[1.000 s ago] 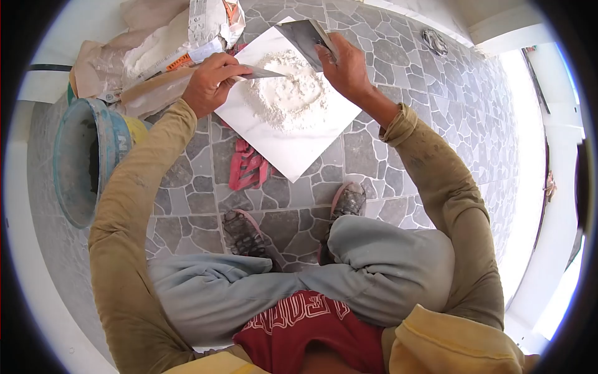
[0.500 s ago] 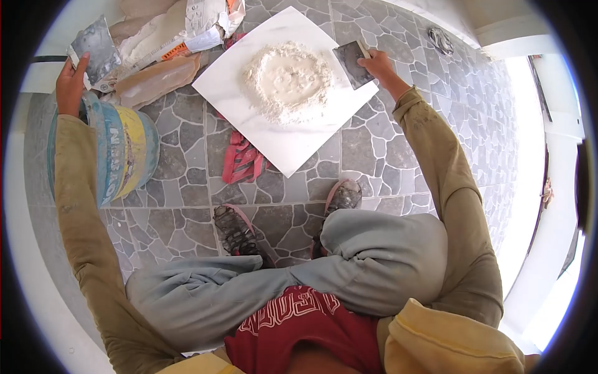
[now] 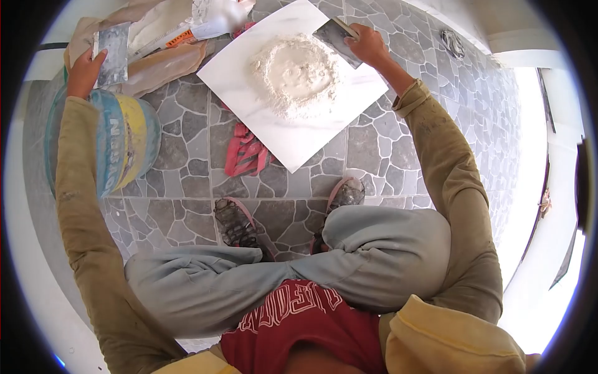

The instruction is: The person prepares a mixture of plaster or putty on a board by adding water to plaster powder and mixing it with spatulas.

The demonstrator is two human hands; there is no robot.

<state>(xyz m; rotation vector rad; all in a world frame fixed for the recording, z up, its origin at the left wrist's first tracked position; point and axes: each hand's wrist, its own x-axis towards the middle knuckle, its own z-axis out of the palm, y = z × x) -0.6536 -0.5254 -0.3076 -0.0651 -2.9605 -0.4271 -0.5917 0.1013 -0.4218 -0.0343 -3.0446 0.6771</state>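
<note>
My left hand (image 3: 86, 73) is closed on a putty scraper (image 3: 114, 57), its wide grey blade smeared and upright above the bucket. The bucket (image 3: 134, 136) is blue and yellow, right below that hand. My right hand (image 3: 370, 47) grips a second scraper (image 3: 335, 37) by the handle along its back edge. That dark blade hangs over the right corner of a white marbled tile (image 3: 293, 140), near the edge of the powder. A ring of off-white powder (image 3: 294, 70) lies on the tile, with a wetter-looking pool in its middle.
Torn paper bags (image 3: 171, 73) lie behind the bucket at the far left. A red plastic strip (image 3: 246, 151) sticks out from under the tile. Stone-patterned flooring (image 3: 398, 143) surrounds it, with my shoes (image 3: 347, 192) in front. A crumpled dark object (image 3: 452, 43) lies far right.
My right hand has moved forward and slightly left, bringing its scraper closer to the powder. My left hand has shifted right and its blade has turned more upright. The view has tilted slightly.
</note>
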